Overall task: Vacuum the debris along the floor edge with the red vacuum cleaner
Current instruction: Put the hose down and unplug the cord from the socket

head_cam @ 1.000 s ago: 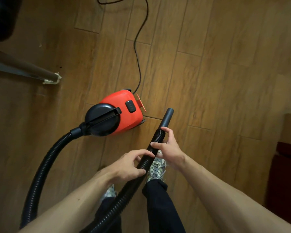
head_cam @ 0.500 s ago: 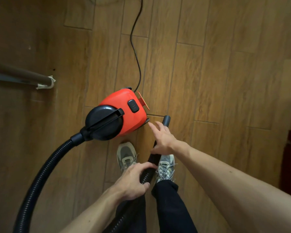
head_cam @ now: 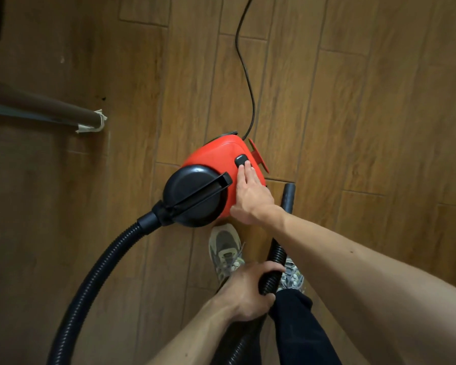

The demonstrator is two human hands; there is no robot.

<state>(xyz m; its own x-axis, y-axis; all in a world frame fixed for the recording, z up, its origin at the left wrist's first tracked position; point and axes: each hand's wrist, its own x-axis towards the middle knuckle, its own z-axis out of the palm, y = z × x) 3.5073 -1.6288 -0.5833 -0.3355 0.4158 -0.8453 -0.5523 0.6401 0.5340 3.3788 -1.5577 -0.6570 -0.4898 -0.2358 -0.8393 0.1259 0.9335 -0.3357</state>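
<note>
Red vacuum cleaner (head_cam: 211,159) sits on the wood-plank floor (head_cam: 379,127), dead centre of the view, so everything gets read off it. Far to its left, a brown pole (head_cam: 50,109) lies slanted, with pale tape (head_cam: 96,125) at the end nearest the cleaner, well apart from it. Moving in, the black ribbed hose (head_cam: 90,280) plugs into the cleaner's round black front cap (head_cam: 192,196) and sweeps down and left of the body in a wide curve. Just below the cleaner, a grey shoe (head_cam: 225,248) points at it. Lower again, the left hand (head_cam: 248,293) has its grip closed round the hose's far stretch, fingers curled over the ribs. On top of the cleaner, the right hand (head_cam: 250,196) lies across the red shell with fingers straight, no grip on anything, and a fingertip on the black button (head_cam: 238,158). From the cleaner's far end, the black power cord (head_cam: 248,75) snakes away up the floor. Just right of the body, the hose's smooth black nozzle (head_cam: 288,196) points the same way, and the right forearm crosses over it. A second shoe (head_cam: 292,277) peeks out below, to the right of the left hand.
</note>
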